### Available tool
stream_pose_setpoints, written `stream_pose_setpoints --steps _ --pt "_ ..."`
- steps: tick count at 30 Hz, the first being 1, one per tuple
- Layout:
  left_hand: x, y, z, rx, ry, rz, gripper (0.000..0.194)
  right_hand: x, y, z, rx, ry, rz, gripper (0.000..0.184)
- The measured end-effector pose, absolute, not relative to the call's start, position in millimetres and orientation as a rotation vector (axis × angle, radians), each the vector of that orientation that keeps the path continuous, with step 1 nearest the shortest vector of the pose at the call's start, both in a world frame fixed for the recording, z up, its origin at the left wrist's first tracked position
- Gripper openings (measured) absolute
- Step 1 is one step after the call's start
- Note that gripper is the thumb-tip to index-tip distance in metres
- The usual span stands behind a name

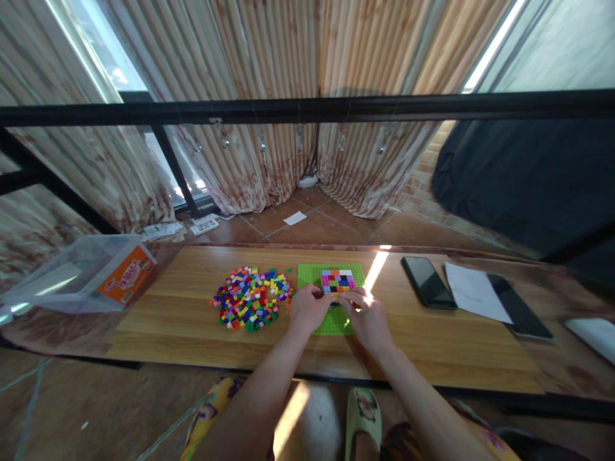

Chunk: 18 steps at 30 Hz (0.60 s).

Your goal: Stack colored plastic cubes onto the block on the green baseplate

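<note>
A green baseplate (307,274) lies on the wooden board, and a block of many-coloured toy bricks (337,280) is built up on it. At the near left corner of that block is my left hand (308,310), its fingers bent together. My right hand (369,318) meets it from the right, fingertips pinched along the block's near edge. Small yellowish bits show between the two hands, too small to make out. To the left a large heap of loose small bricks (250,298) in many colours is spread on the board.
A clear plastic box (91,256) with an orange label stands at the left. On the right lie a black phone (427,282), a white paper sheet (475,291) and a dark flat tablet-like thing (521,307). Behind the wooden board (192,349) runs a black metal bar (269,110) before curtains.
</note>
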<state>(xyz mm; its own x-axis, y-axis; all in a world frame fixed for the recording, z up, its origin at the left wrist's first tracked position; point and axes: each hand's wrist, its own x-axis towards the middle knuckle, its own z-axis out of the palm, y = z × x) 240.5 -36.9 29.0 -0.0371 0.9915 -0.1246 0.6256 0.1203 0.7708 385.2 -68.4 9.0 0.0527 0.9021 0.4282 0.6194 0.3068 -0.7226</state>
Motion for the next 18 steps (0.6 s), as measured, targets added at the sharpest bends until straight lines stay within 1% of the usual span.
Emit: stream_pose_setpoints --steps 5,12,18 --pt "240.3 -36.5 33.2 1.55 1.764 0.685 0.028 386.7 -66.8 13.0 -1.627 -1.454 0.426 0.027" --pt "241.4 -34.1 34.4 1.565 1.771 0.67 0.024 380.3 -60.8 8.3 -1.506 -1.414 0.558 0.022" --pt "242.4 -35.1 31.6 1.597 1.803 0.659 0.026 379.0 -60.4 10.4 -1.467 -1.378 0.618 0.019"
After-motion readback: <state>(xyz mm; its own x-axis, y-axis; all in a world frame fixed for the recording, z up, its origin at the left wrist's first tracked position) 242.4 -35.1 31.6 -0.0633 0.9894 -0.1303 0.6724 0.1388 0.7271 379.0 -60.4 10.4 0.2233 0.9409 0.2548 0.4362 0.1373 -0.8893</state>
